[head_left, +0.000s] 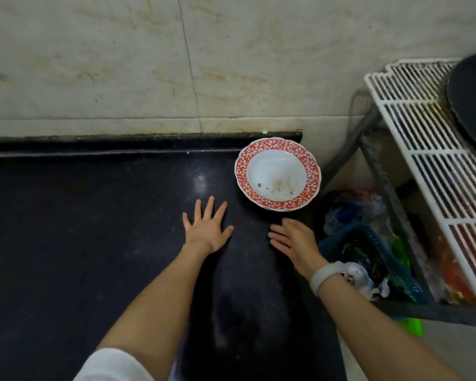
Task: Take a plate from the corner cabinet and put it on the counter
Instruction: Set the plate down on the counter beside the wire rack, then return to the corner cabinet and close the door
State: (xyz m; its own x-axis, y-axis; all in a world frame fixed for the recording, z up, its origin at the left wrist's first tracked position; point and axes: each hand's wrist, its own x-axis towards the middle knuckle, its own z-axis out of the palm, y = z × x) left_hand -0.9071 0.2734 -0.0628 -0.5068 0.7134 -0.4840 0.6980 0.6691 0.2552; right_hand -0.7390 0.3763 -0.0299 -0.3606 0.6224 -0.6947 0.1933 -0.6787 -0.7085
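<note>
Head view: the only camera, looking down on a kitchen corner.
Writing: no brand, label or lettering is legible on anything here.
Left hand (206, 227): fingers spread wide, palm down, holding nothing; it lies flat on or just above the counter (94, 229), and contact is hard to judge from this angle.
Left arm: bare forearm reaching up from the lower edge, with a white sleeve (113, 365) at the elbow.
Right hand (293, 242): open and empty, fingers loosely together and pointing left, palm turned inward and down, just below the plate and apart from it.
Right arm: bare forearm coming in from the lower right, with a pale wristband (326, 276) on the wrist.
Plate (277, 173): deep, white centre with a red rim bearing white flowers; it sits on the dark counter near the right end, close to the back wall, and a few crumbs and smears show in its well.
Counter: black, glossy, with a raised back lip against the marbled wall tiles (121, 64).
Right side: a white wire rack (434, 149) on a grey frame carries a dark round pan (473, 100); below it stand a blue basket (368, 259) and plastic bags.
</note>
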